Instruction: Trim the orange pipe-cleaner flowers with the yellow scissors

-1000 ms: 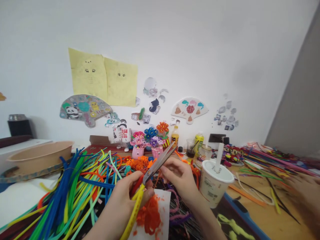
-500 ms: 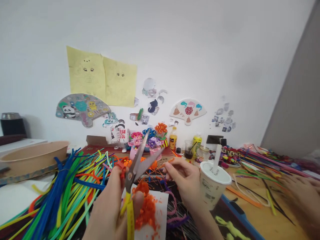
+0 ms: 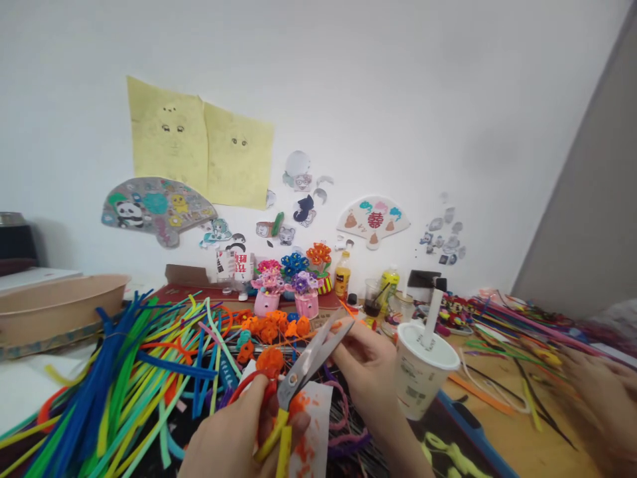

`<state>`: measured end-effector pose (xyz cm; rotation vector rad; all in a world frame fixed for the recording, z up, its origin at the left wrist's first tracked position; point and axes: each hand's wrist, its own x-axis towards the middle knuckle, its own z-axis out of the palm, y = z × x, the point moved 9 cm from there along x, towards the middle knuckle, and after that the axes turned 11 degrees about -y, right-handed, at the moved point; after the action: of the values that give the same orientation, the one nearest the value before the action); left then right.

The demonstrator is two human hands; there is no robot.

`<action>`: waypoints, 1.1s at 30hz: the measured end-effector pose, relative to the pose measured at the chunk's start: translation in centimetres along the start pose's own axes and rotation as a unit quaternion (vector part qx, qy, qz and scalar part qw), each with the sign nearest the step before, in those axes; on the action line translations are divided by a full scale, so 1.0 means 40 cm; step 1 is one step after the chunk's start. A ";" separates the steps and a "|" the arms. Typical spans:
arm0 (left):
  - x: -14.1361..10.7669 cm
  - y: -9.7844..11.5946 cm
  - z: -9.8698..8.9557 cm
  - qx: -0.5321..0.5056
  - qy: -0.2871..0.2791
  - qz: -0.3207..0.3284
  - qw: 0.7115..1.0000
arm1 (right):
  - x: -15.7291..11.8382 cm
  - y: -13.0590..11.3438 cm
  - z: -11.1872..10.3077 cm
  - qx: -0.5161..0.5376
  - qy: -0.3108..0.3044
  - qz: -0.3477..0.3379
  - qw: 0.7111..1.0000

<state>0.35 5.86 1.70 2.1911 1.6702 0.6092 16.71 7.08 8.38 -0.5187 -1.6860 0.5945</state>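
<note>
My left hand [image 3: 243, 425] is closed around the yellow handles of the scissors [image 3: 293, 380] and also pinches an orange fuzzy flower [image 3: 270, 362] with a red-orange stem. The scissor blades are parted and point up and right, toward my right hand [image 3: 365, 362]. That hand's thumb and fingers pinch a small orange piece [image 3: 337, 325] by the blade tips. Below the scissors lies a white sheet [image 3: 321, 411] scattered with orange clippings. Several orange flowers [image 3: 273, 325] sit just behind my hands.
Colourful pipe cleaners [image 3: 144, 378] cover the left side. A white cup with a straw [image 3: 426, 365] stands close beside my right forearm. Flower pots [image 3: 306, 304] and bottles [image 3: 343, 273] line the back. Another person's hand [image 3: 597, 392] is at the far right.
The scissors have tilted to the right, their tips now by my right hand. The orange flower has come up beside my left fingers. The view has shifted slightly.
</note>
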 end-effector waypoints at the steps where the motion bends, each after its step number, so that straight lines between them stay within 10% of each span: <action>1: 0.001 -0.002 0.001 0.003 -0.003 0.001 1.000 | 0.000 0.000 0.001 -0.003 -0.004 0.003 1.000; 33: -0.007 0.004 -0.040 -0.016 -0.037 0.021 0.999 | -0.001 -0.002 0.005 -0.071 -0.047 0.035 0.996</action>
<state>-0.41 5.53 3.13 2.2027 1.5713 0.5555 16.53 6.98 8.38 -0.6627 -1.8132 0.5602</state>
